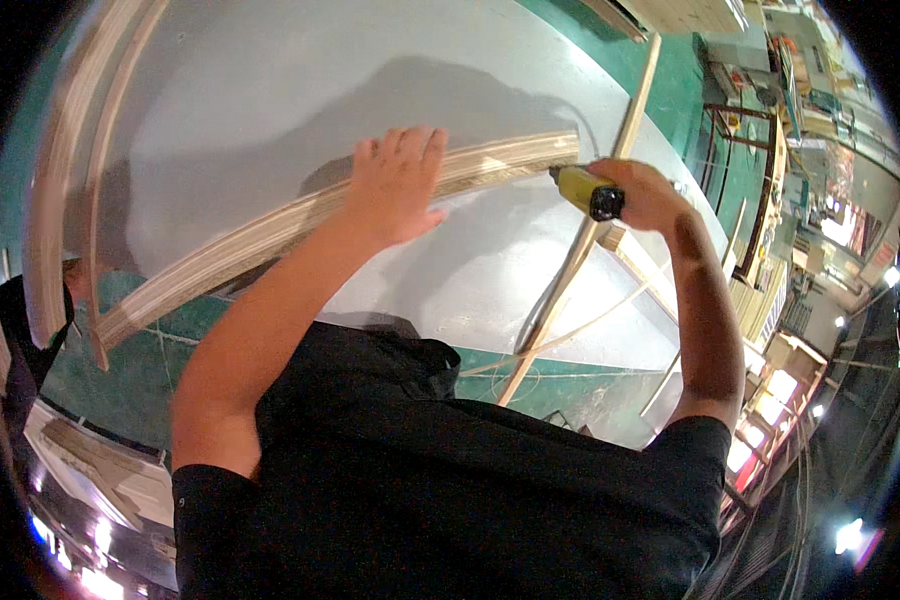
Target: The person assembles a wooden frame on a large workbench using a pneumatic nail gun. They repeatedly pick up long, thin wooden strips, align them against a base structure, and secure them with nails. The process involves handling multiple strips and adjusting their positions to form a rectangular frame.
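Note:
A long, pale wooden beam with layered grain [260,225] crosses in front of me at a slant, bent by the lens. My left hand [395,185] lies palm down across it, fingers spread, gripping nothing. At the beam's right end, my right hand [645,190] is wrapped round a yellow-green and black nail gun [582,188]. The tool's dark nose points left and sits close to the beam end; whether it touches, I cannot tell. Much of its handle is hidden in my fingers. A thin wooden strip [570,265] passes beneath that hand.
A large grey panel [270,70] lies under the beam. More wooden boards [70,150] run along the left, where another person's dark-clothed part [30,320] shows. Green floor [135,390] surrounds the panel. Stacked timber [755,320] and metal frames [765,150] stand at right.

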Demonstrator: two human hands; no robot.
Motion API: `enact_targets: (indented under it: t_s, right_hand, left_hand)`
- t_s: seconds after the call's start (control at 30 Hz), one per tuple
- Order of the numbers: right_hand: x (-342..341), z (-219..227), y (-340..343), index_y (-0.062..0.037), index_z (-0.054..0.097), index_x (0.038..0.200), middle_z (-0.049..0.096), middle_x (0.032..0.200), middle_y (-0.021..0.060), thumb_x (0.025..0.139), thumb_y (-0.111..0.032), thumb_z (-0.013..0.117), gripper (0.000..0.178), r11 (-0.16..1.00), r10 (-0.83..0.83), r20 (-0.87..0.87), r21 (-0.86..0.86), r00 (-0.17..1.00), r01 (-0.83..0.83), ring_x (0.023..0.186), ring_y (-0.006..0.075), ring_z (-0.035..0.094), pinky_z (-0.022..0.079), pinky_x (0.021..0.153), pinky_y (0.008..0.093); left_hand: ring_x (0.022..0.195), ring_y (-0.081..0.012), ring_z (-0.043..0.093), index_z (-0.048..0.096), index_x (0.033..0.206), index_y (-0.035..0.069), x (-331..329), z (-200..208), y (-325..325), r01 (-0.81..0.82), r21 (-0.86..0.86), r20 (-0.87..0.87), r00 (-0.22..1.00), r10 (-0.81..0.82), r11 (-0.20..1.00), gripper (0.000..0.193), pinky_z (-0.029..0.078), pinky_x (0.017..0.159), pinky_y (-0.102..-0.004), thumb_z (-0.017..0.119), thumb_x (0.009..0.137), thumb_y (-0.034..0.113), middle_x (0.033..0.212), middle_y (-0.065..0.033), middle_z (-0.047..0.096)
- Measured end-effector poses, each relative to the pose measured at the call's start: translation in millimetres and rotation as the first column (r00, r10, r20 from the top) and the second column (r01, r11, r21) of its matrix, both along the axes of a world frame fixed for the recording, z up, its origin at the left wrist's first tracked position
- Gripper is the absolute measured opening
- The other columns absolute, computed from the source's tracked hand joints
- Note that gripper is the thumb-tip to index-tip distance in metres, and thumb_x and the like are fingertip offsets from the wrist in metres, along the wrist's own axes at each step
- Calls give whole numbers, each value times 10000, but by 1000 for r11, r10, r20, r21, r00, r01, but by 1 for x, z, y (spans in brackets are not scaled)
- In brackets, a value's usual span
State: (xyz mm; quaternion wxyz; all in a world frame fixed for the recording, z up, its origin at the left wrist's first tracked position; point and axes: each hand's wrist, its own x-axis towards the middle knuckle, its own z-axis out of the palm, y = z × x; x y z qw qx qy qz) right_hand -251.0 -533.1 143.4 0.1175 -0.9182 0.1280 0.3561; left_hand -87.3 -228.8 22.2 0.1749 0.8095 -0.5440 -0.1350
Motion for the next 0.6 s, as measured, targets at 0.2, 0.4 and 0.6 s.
enact_targets:
  t_s: [0.2, 0.4, 0.6]
  right_hand:
    - [8, -1, -19, -87, 660, 1233, 703, 1187, 169, 881, -160, 678, 360, 997, 79, 114, 15, 990, -81, 1137, 358, 665, 515, 1003, 470]
    - [7, -5, -30, -73, 651, 1244, 708, 1168, 172, 854, -96, 674, 391, 990, 32, 101, 135, 994, -46, 1123, 359, 670, 514, 1006, 465]
    - [7, -9, -36, -63, 648, 1218, 709, 1150, 179, 826, -33, 692, 396, 988, 68, 65, 136, 996, -76, 1101, 348, 680, 528, 986, 446]
  left_hand:
    - [1134, -254, 546, 570, 1282, 68, -7, -32, -59, 112, 204, -129, 988, -87, 972, 559, 447, 883, -476, 776, 835, 333, 1190, -85, 569]
    - [1107, -255, 547, 592, 1185, 82, -9, -40, -53, 96, 115, -98, 992, -85, 989, 468, 447, 861, -457, 783, 824, 311, 1176, -71, 563]
    - [1126, -274, 551, 595, 1179, 71, -6, -36, -54, 80, 91, -90, 993, -72, 993, 487, 457, 875, -472, 800, 813, 317, 1179, -92, 561]
